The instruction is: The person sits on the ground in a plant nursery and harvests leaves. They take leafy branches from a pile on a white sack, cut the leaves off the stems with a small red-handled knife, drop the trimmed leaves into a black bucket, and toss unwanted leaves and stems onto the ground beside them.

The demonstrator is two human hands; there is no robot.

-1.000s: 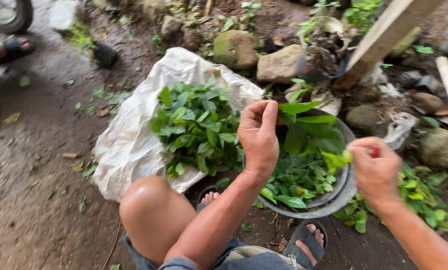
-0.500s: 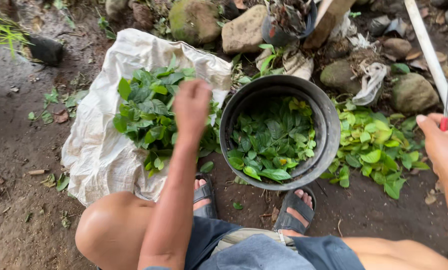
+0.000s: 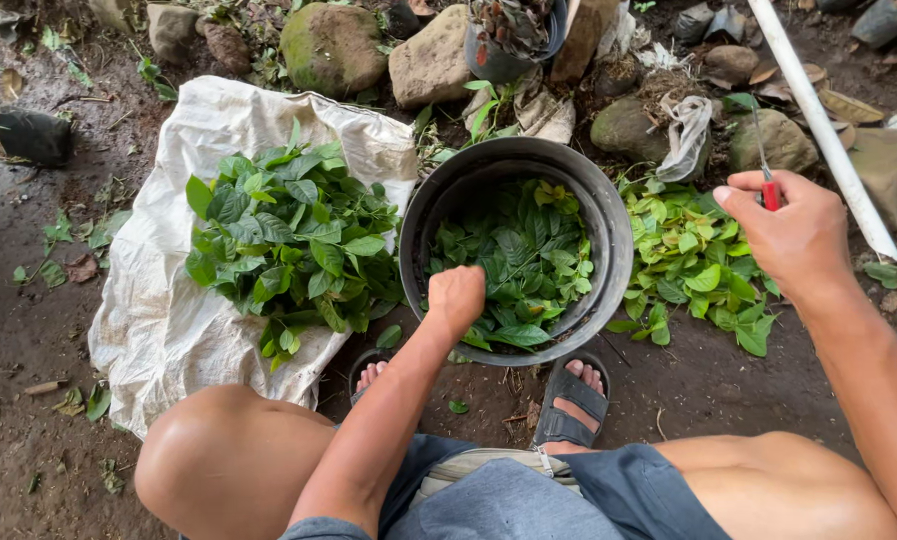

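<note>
The left hand point(image 3: 457, 297) is dipping knuckles-up into the leaves point(image 3: 514, 262) filling the dark bucket point(image 3: 609, 215), its grip curled under and hidden so any catch is impossible to tell, while the right hand point(image 3: 794, 235) is gripping closed around a red-handled tool point(image 3: 769, 190), its blade hardly visible.

Bare arms without sleeves, bare knees, blue-grey shorts point(image 3: 529, 505) with a pale waistband; below the shorts, dark strapped sandals point(image 3: 569, 400) on both feet.
</note>
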